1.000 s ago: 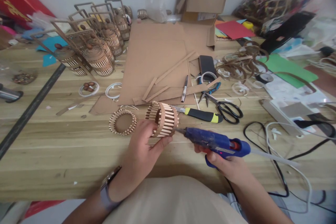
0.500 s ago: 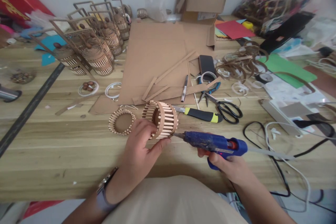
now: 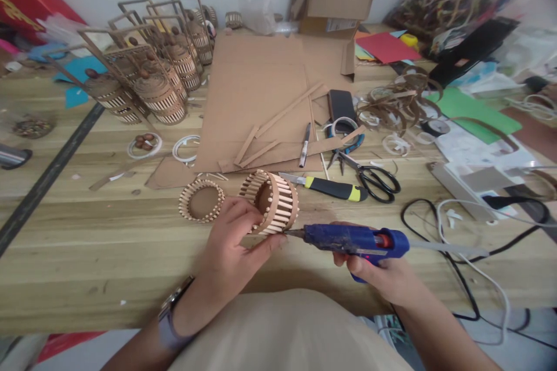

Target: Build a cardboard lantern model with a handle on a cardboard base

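My left hand is closed on the near edge of a small round basket made of wooden sticks and cardboard bands, tilted on its side with its opening to the left. In my right hand is a blue hot glue gun, a clear glue stick jutting from its back. Its nozzle tip meets the lower band of the basket, close to my left thumb. A second, shallower stick ring with a cardboard base lies on the table, left of the basket.
Beyond the basket lie a utility knife, black scissors, a marker and a cardboard sheet. Several finished stick lanterns stand at the back left. Black and white cables run along the right.
The basket has shifted slightly right and down in my left hand. The glue gun's nozzle has dropped a little along with it, staying at the lower band.
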### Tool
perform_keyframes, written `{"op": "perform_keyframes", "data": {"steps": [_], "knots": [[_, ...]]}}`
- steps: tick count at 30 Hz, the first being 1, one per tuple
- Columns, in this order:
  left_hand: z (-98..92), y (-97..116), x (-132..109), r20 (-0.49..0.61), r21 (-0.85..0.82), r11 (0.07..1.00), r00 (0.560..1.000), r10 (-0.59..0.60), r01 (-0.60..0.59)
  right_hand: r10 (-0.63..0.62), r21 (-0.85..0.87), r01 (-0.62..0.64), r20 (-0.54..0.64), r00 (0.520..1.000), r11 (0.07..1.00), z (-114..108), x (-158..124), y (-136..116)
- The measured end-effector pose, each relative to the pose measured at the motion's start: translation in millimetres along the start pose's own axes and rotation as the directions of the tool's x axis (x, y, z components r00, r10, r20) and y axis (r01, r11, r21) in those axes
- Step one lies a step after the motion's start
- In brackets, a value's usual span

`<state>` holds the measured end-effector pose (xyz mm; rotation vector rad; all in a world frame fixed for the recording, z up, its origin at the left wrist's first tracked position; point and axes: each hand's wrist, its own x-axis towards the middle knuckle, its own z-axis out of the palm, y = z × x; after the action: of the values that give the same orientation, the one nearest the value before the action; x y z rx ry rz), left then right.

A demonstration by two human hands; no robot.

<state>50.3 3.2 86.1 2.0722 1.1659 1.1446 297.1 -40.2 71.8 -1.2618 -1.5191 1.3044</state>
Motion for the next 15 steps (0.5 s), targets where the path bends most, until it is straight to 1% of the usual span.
{"op": "perform_keyframes", "data": {"steps": [3, 8, 15], "knots": [[0.0, -0.4, -0.8, 0.009, -0.019, 1.0, 1.0, -0.015, 0.015, 0.013, 0.009, -0.013, 0.016, 1.0, 1.0, 0.0, -1.0, 0.4], [0.1, -1.8, -2.8, -0.002, -0.032, 0.999, 1.0, 0.003, -0.003, 0.027, 0.016, -0.028, 0.048, 0.998, 0.999, 0.6, -3.7, -0.2], [0.5, -2.7, -2.8, 0.003, -0.027, 1.0, 1.0, 0.008, -0.008, 0.018, -0.005, -0.018, 0.051, 0.999, 1.0, 0.2, -3.5, -1.7]]}}
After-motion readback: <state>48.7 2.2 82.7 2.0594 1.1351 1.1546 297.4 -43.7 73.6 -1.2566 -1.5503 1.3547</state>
